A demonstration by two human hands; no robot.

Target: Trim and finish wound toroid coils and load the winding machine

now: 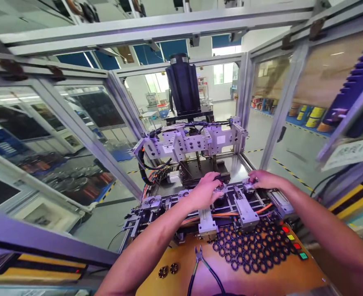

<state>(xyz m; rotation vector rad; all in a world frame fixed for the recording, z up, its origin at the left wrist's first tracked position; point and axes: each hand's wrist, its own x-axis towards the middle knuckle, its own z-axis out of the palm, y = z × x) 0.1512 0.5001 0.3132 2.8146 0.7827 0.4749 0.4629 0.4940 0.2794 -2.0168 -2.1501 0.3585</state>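
My left hand (204, 192) reaches over the middle of the machine's slide rail, fingers curled at a small metal fixture (221, 190). What lies between its fingertips is too small to make out. Farther right, my right hand (265, 180) has its thumb and fingers closed at another metal fixture (248, 186); any part in them is hidden. In front of the rail, many dark rings (251, 248) lie close together on the orange-brown table (157, 283). A pair of cutting pliers (199, 258) points away from me, jaws slightly apart.
Two small round metal pieces (168, 269) lie left of the pliers. Coloured buttons (297, 246) line the table's right side. Silver slide blocks (207, 224) project toward me. Beyond the rail stands a press head with a black motor (184, 86), inside an aluminium frame (269, 102).
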